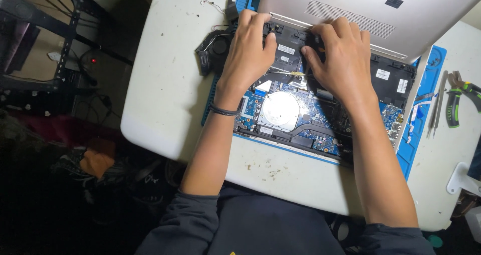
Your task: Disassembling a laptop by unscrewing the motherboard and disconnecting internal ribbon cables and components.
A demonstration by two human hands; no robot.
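An opened laptop (320,129) lies on a blue work mat (418,139), its blue circuit board and round silver fan exposed. The black battery (288,52) sits along the far edge of the chassis. My left hand (248,47) rests on the battery's left part, fingers curled over its far edge, thumb on top. My right hand (338,54) grips the battery's right part the same way. A silver bottom cover (371,14) leans just behind both hands.
A black speaker part with thin wires (210,47) lies left of the laptop. Tweezers (437,107) and green-handled pliers (458,102) lie at the right on the white table (165,84). A dark rack and cables (55,49) stand on the floor at left.
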